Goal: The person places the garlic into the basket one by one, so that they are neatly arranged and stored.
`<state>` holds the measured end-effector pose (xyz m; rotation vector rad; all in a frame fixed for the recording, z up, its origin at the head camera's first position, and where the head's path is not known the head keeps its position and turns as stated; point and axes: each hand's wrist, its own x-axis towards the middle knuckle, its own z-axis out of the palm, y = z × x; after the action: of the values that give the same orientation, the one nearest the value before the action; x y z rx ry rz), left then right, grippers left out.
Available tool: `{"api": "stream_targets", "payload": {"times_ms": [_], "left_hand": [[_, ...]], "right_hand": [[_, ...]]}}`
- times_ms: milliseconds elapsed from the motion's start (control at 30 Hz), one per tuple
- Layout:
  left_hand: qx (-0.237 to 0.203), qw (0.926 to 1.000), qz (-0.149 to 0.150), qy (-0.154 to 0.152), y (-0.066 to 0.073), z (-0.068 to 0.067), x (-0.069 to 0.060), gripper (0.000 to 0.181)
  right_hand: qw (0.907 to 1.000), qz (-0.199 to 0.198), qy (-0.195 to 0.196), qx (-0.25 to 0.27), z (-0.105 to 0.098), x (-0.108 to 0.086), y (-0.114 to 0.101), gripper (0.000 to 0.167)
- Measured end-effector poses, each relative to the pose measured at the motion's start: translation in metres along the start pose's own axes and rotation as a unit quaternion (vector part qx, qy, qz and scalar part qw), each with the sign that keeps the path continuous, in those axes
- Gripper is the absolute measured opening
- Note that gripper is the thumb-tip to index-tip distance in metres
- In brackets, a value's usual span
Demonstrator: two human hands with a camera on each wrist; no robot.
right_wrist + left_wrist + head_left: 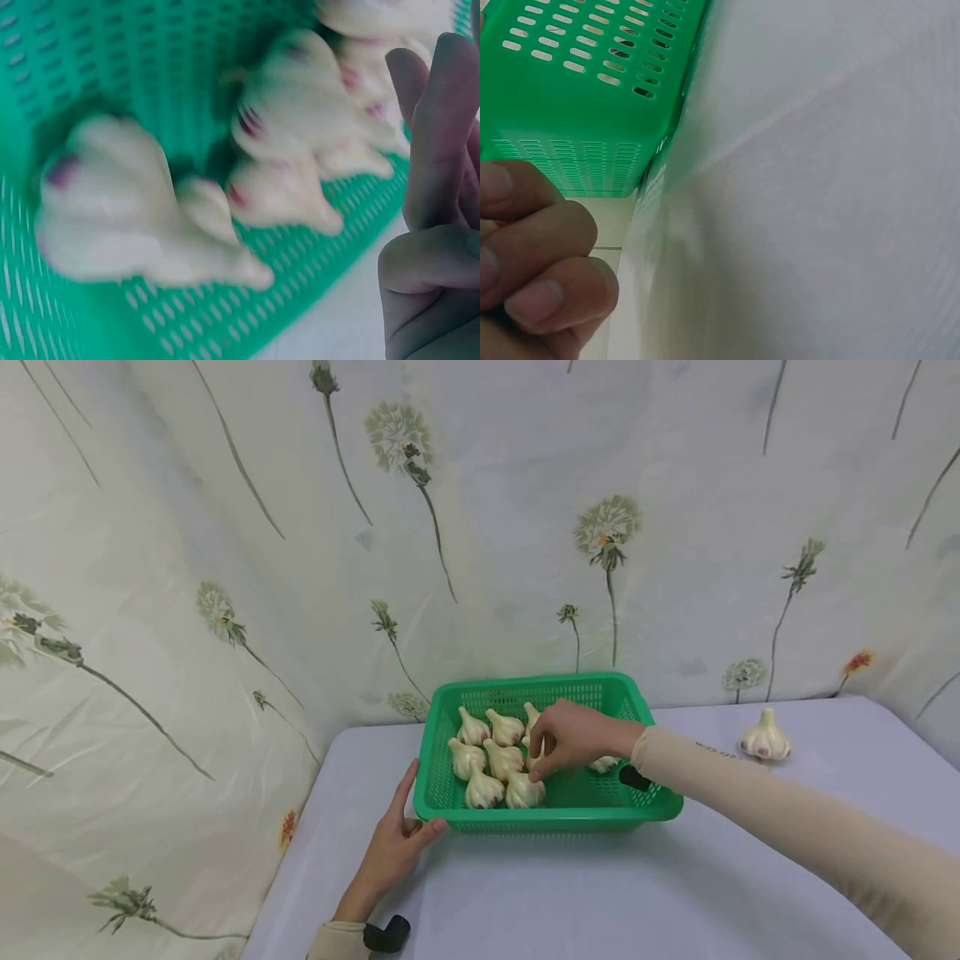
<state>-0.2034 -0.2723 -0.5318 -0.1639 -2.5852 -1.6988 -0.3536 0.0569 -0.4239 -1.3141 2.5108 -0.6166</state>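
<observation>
A green plastic basket with slotted walls holds several cream garlic bulbs with purplish marks, mostly grouped at its left. Reaching into it, my right hand has thumb and fingertips around one garlic bulb, largely covered by the fingers. In the right wrist view the right hand is at the right edge, and its grip is not visible there. At the basket's front left corner, my left hand touches the outside with a straight index finger and thumb; its other fingers look bent in the left wrist view.
One garlic bulb stands on the white-covered table, right of the basket. Another garlic bulb lies in the basket's right part, under my right wrist. A floral curtain hangs behind the table and along its left.
</observation>
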Motion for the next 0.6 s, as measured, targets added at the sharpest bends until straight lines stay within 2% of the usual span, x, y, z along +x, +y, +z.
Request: {"api": "stream_targets", "payload": {"times_ms": [133,267,367,467,600], "left_hand": [[0.000,1.0000,-0.003,-0.001,0.000,0.001,0.000,0.094],[0.001,1.0000,-0.006,0.003,0.000,0.001,0.000,0.094],[0.003,1.0000,-0.008,0.004,0.000,0.001,0.000,0.094],[0.003,1.0000,-0.005,0.004,0.000,0.000,0.000,0.094],[0.006,1.0000,-0.004,0.004,0.000,0.001,-0.001,0.093]], "right_hand": [[0.9996,0.004,0.020,0.017,-0.029,-0.019,0.003,0.024],[0.9981,0.033,0.050,0.012,-0.060,-0.047,0.014,0.024],[0.9942,0.073,0.078,-0.011,-0.078,-0.074,0.029,0.028],[0.9853,0.122,0.109,-0.048,-0.087,-0.103,0.050,0.043],[0.9659,0.191,0.140,-0.104,-0.086,-0.143,0.083,0.067]]}}
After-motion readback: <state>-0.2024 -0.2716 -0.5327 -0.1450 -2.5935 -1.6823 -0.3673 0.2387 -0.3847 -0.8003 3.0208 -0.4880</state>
